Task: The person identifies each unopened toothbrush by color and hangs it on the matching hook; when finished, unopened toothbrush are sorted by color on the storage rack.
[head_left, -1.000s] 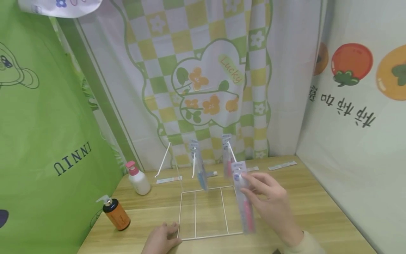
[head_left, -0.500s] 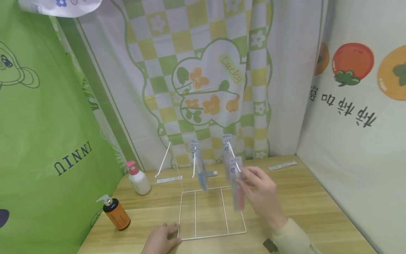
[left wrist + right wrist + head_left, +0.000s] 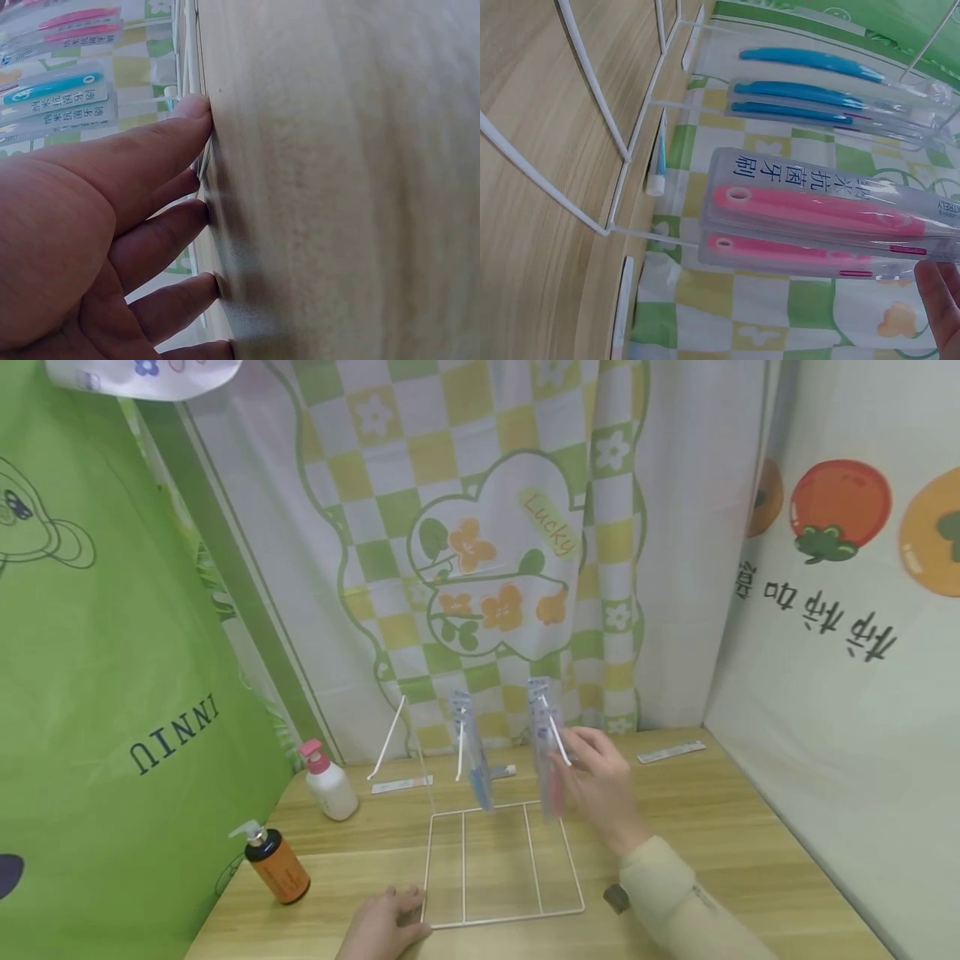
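Patterned curtains in green check and plain green hang behind a pale wooden table [image 3: 750,827], and on it stands a white wire rack [image 3: 501,868] whose flat base grid lies toward six o'clock while its hooks rise at twelve. At the one o'clock hook hangs a pink toothbrush pack [image 3: 551,777], and the right hand [image 3: 600,781] is up against it, fingers curled about the top of the pack where the hook passes through its hole, so the pack dangles upright and free below; the right wrist view shows two pink packs [image 3: 817,225] lying together with only a fingertip [image 3: 941,300] at their edge, so how firmly the hand grips I cannot tell for sure. Just toward eleven o'clock of it a blue toothbrush pack [image 3: 472,764] hangs on the middle hook, and a third hook at ten o'clock is bare. The left hand [image 3: 386,927] lies at seven o'clock with fingers straight, pressing the near corner of the wire base [image 3: 201,161] flat to the wood, likely to steady the light frame. Further out, a white pump bottle [image 3: 327,783] and an orange pump bottle [image 3: 276,864] stand at nine o'clock, and flat packets lie near the curtain, one [image 3: 670,751] at two o'clock.
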